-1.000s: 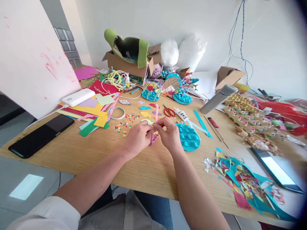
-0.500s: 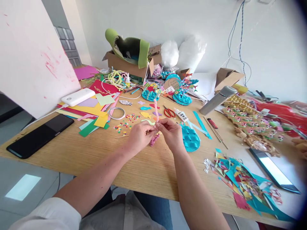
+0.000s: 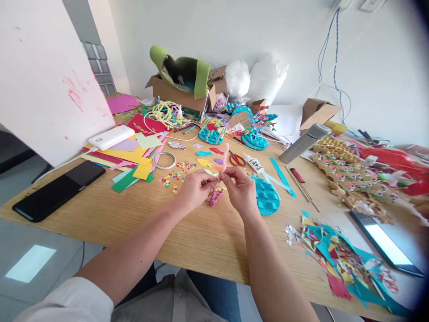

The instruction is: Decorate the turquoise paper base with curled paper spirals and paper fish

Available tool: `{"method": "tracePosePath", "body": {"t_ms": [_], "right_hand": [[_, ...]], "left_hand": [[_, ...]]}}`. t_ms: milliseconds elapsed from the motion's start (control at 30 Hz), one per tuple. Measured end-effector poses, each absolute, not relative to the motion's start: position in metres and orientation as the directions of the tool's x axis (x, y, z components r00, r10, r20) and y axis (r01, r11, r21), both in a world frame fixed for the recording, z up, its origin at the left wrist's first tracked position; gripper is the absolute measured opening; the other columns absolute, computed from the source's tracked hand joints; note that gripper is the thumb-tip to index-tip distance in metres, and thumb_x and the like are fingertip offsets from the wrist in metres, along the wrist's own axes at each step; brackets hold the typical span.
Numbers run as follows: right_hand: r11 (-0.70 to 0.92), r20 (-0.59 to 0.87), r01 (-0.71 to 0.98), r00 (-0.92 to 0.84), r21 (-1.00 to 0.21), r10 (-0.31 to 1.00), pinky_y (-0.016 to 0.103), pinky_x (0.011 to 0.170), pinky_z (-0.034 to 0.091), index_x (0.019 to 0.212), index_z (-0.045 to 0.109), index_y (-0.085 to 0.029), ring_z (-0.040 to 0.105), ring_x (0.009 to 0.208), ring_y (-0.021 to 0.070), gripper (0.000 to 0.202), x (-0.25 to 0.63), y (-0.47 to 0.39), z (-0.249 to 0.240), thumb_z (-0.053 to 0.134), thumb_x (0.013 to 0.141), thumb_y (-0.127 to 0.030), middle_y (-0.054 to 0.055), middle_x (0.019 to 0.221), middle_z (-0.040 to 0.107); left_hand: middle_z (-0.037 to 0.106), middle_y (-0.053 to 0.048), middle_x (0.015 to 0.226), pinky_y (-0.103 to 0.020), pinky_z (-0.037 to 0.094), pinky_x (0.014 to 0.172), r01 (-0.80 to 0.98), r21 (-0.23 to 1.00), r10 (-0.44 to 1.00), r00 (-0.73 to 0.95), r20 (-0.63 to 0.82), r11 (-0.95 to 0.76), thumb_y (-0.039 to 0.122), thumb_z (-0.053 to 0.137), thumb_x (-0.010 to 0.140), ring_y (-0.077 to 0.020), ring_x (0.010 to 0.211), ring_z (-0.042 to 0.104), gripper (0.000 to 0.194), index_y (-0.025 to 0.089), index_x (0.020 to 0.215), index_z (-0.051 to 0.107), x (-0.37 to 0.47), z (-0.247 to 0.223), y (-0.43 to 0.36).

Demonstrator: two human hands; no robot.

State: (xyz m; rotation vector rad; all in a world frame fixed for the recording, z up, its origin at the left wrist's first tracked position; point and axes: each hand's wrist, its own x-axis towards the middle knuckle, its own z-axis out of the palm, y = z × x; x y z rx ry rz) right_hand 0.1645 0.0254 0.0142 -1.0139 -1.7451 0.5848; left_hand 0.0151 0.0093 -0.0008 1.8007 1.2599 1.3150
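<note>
Over the middle of the table, my left hand (image 3: 197,190) and my right hand (image 3: 239,188) meet with fingertips pinched together. Between them is a pink pipe cleaner (image 3: 225,156), its fuzzy free end standing up above the right fingers. Its lower part is hidden by the fingers. A curled purple pipe cleaner (image 3: 215,197) shows just below the hands. Something pale green (image 3: 210,173) sticks out behind the left fingers; I cannot tell whether it is held. Paper fish, among them a yellow one (image 3: 204,163) and a blue one (image 3: 204,153), lie beyond.
Red-handled scissors (image 3: 236,158), a glue bottle (image 3: 254,163) and a woven blue paper disc (image 3: 267,197) lie right of centre. Confetti dots (image 3: 174,179), a tape roll (image 3: 164,160) and coloured paper (image 3: 127,179) are leftward. A grey flask (image 3: 304,143) and paper scraps (image 3: 338,250) lie right.
The pink pipe cleaner's upper end has tilted and shifted to the right. Both hands stay pinched close together in nearly the same place. The whole view has moved slightly.
</note>
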Motion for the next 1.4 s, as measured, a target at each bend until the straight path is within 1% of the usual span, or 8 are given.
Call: {"method": "tracePosePath", "body": {"t_ms": [133,267,533,700,900,1167,1300,1400], "right_hand": [[0.665,0.68,0.48,-0.176,-0.572,0.711,0.036,0.081,0.044,0.079,0.06,-0.021,0.058,0.088,0.0199,0.008,0.163,0.022,0.019,0.06,0.086,-0.023,0.003,0.082,0.065],[0.749,0.764,0.498,-0.235,-0.436,0.601,0.04,0.084,0.044,0.083,0.06,-0.022,0.059,0.088,0.0204,0.006,0.16,0.017,0.021,0.057,0.088,-0.02,0.004,0.086,0.066],[0.832,0.819,0.498,-0.352,-0.246,0.453,0.04,0.078,0.048,0.096,0.062,-0.024,0.057,0.086,0.0213,0.017,0.157,0.013,0.013,0.055,0.087,-0.012,0.005,0.089,0.066],[0.837,0.809,0.515,-0.405,-0.184,0.427,0.042,0.08,0.048,0.1,0.062,-0.025,0.057,0.092,0.0232,0.021,0.156,0.014,0.009,0.052,0.089,-0.011,0.006,0.093,0.067],[0.855,0.781,0.499,-0.473,-0.143,0.407,0.041,0.081,0.048,0.107,0.06,-0.024,0.054,0.094,0.0229,0.03,0.154,0.012,0.009,0.049,0.086,-0.004,0.007,0.096,0.066],[0.796,0.784,0.518,-0.33,-0.315,0.525,0.039,0.078,0.045,0.088,0.062,-0.022,0.054,0.086,0.0204,0.014,0.158,0.02,0.01,0.051,0.089,-0.013,0.005,0.085,0.065],[0.665,0.648,0.488,-0.235,-0.566,0.724,0.037,0.077,0.045,0.074,0.06,-0.021,0.055,0.081,0.0195,0.012,0.165,0.028,0.014,0.058,0.085,-0.021,0.002,0.076,0.064],[0.427,0.365,0.338,-0.234,-0.839,0.901,0.032,0.067,0.045,0.071,0.062,-0.019,0.057,0.068,0.0163,0.01,0.174,0.035,0.015,0.066,0.077,-0.026,0.0,0.068,0.064]], "left_hand": [[0.07,-0.004,0.076,-0.023,0.047,0.061,0.184,0.937,0.954,0.01,0.3,-0.296,0.012,0.064,0.076,-0.0119,0.067,0.061,0.014,0.016,0.083,0.076,0.013,0.001,0.011],[0.067,-0.002,0.064,-0.02,0.039,0.046,-0.113,0.987,0.993,-0.025,0.114,-0.116,0.022,0.072,0.07,-0.0081,0.05,0.052,0.015,0.016,0.083,0.077,0.01,0.006,0.012],[0.057,0.002,0.054,-0.016,0.022,0.039,-0.462,0.876,0.985,-0.025,-0.168,0.138,0.026,0.084,0.05,-0.0034,0.044,0.042,0.03,0.013,0.076,0.076,0.001,0.017,0.011],[0.059,0.001,0.055,-0.017,0.028,0.041,-0.365,0.93,0.99,-0.098,-0.097,0.055,0.029,0.079,0.058,-0.0045,0.045,0.043,0.028,0.014,0.081,0.077,0.002,0.012,0.011],[0.068,-0.004,0.073,-0.023,0.046,0.058,0.107,0.942,0.926,-0.179,0.332,-0.317,0.022,0.066,0.076,-0.0123,0.063,0.059,0.012,0.017,0.08,0.077,0.007,0.0,0.013],[0.067,-0.005,0.083,-0.025,0.048,0.071,0.574,0.695,0.852,0.011,0.523,-0.434,0.006,0.051,0.084,-0.0151,0.078,0.062,0.027,0.02,0.087,0.075,0.019,0.0,-0.003],[0.068,-0.006,0.087,-0.026,0.048,0.072,0.591,0.657,0.85,0.1,0.516,-0.468,0.004,0.051,0.083,-0.0157,0.079,0.063,0.029,0.019,0.092,0.074,0.023,-0.006,-0.004],[0.067,-0.005,0.084,-0.026,0.048,0.068,0.583,0.644,0.846,0.156,0.509,-0.495,0.004,0.052,0.083,-0.0148,0.074,0.062,0.027,0.018,0.093,0.074,0.025,-0.008,-0.005]]}}
